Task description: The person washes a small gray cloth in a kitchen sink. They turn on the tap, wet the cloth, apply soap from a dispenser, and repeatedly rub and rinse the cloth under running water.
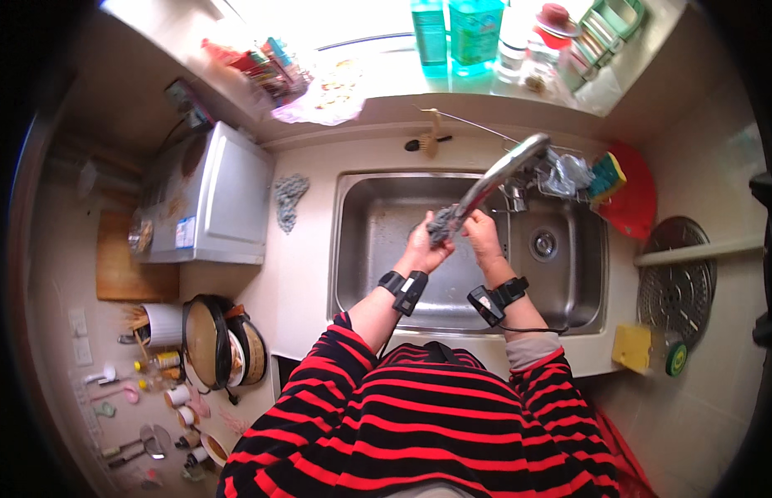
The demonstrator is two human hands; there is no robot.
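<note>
My left hand (426, 248) is closed around a crumpled grey cloth (443, 225) above the large basin of a stainless steel sink (386, 274). Just to the right, beside the spout of a chrome faucet (494, 171), is my right hand (483, 236), its fingers curled near the cloth. Whether the right fingers hold anything cannot be told, as the spout partly covers them. On the counter left of the sink lies a second grey cloth (290, 200). Both wrists wear black strapped devices.
A wire rack at the back right holds a plastic bag (563, 174) and a sponge (608, 177) beside a red basin (631, 193). A brush (430, 144) lies behind the sink. Green bottles (476, 34) stand on the sill. A white appliance (233, 193) stands left.
</note>
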